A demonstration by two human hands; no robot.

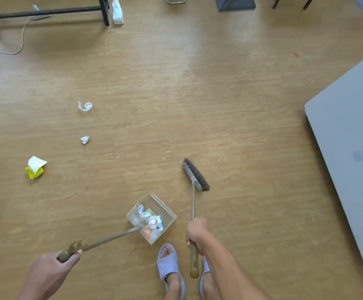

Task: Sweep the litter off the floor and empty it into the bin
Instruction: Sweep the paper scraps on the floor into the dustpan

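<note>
Broom [194,178] lengthwise ahead, head farthest

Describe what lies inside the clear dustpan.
A heap of litter, crumpled white paper and printed wrappers, fills the handle end of the dustpan. Whatever sits beneath it is covered.

Wood-look floor [198,105], black table frame [46,11], grey panel [349,126] right.

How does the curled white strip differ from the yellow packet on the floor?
The paper strip is all white; the packet is yellow with white tissue sticking out. The strip is a thin curled ribbon; the packet is a bulkier crumpled lump. The strip lies farther from the person; the packet nearer and further left. Both lie loose on the floor, left of the dustpan, unswept.
</note>
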